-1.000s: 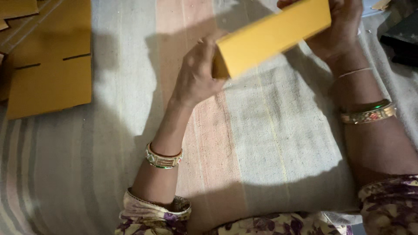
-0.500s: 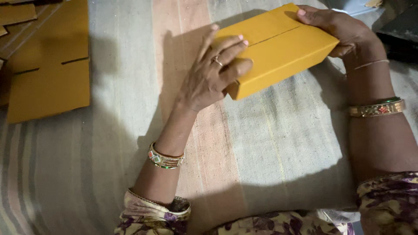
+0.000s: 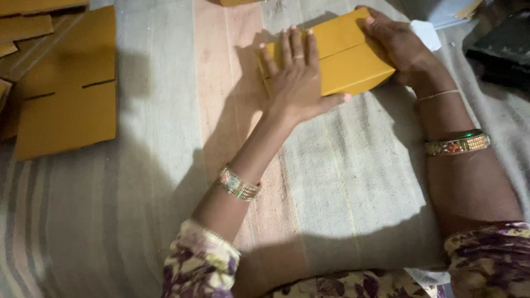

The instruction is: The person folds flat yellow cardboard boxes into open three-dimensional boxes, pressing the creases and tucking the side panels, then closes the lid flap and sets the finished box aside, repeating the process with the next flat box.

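Two hands press the yellow box (image 3: 345, 55) (left hand (image 3: 298, 83) flat on top, right hand (image 3: 400, 47) clasping its end).

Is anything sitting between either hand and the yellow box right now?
Nothing visible. The left hand lies flat on top of the yellow box, and the right hand grips its far right end. The box rests directly on the striped mat.

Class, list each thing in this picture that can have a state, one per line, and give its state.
Yellow box: folded shut, lying flat on the cloth, a seam across its top.
Left hand: pressed flat on the box, fingers spread.
Right hand: cupping the box's far end.
Flat cardboard sheets: unfolded, stacked at the left.
Striped cloth: spread out flat.
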